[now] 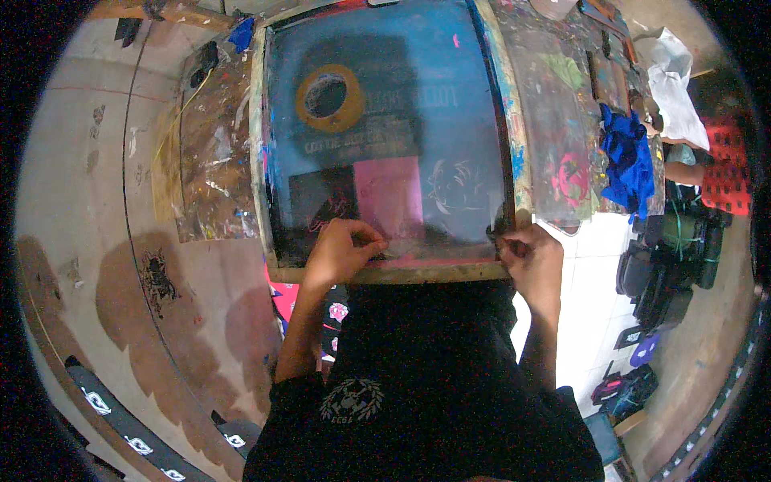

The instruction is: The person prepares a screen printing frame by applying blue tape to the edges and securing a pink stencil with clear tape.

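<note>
A framed screen [385, 104] with blue and dark mesh lies before me, its near edge close to my body. My left hand [344, 253] is over the near part of the mesh, thumb and fingertips pinched together. At the near right corner, my right hand [534, 261] also has its fingers curled in a pinch. Whatever is between either set of fingertips is too small or faint to make out. A pink patch [389, 191] shows on the mesh just beyond my left hand. Farther off, a yellow-brown roll of tape [340, 119] lies flat on the screen.
A paint-stained board [213, 177] extends left of the frame. To the right, a blue cloth [626, 161] hangs over the stained table [562, 104], near a white cloth [676, 84]. Another person's arm [683, 172] shows at the far right. Dark printed strips [132, 430] lie lower left.
</note>
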A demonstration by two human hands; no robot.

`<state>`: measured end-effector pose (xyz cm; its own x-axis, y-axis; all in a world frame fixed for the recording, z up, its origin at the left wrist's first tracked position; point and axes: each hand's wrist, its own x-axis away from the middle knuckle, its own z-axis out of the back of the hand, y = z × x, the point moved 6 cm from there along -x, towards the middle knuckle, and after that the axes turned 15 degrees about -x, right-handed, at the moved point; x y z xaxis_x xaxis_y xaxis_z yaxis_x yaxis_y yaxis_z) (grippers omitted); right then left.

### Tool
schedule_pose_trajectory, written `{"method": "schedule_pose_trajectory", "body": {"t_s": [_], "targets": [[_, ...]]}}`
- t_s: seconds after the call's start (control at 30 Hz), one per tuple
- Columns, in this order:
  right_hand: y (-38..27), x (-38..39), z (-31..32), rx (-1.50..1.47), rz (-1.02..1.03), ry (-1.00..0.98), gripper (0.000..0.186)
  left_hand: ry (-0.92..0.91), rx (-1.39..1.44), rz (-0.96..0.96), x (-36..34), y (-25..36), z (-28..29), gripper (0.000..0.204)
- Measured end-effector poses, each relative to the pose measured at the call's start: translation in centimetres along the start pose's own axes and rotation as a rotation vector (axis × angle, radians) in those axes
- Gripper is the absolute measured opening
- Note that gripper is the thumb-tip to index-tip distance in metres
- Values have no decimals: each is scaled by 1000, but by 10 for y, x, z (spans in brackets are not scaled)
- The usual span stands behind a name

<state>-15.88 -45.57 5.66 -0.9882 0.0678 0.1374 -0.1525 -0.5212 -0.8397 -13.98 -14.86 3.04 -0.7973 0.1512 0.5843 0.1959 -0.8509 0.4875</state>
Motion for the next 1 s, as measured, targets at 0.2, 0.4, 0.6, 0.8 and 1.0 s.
{"method": "schedule_pose_trajectory", "body": {"t_s": [0.2,0.4,0.6,0.8,1.0], "targets": [[-7,2,-5,155,53,44,12,-9,-52,-28,-6,-3,-5,21],[-16,-1,-6,167,26,6,19,9,-3,-63,-11,-11,-11,21],[-10,0,-8,236,-1,-19,23,21,-76,-93,-11,0,-3,22],[-12,-1,-10,277,-23,18,13,31,-124,-104,-12,3,-2,22],[-6,-6,-13,358,-81,-33,20,55,-203,-79,-17,-4,-7,28]]}}
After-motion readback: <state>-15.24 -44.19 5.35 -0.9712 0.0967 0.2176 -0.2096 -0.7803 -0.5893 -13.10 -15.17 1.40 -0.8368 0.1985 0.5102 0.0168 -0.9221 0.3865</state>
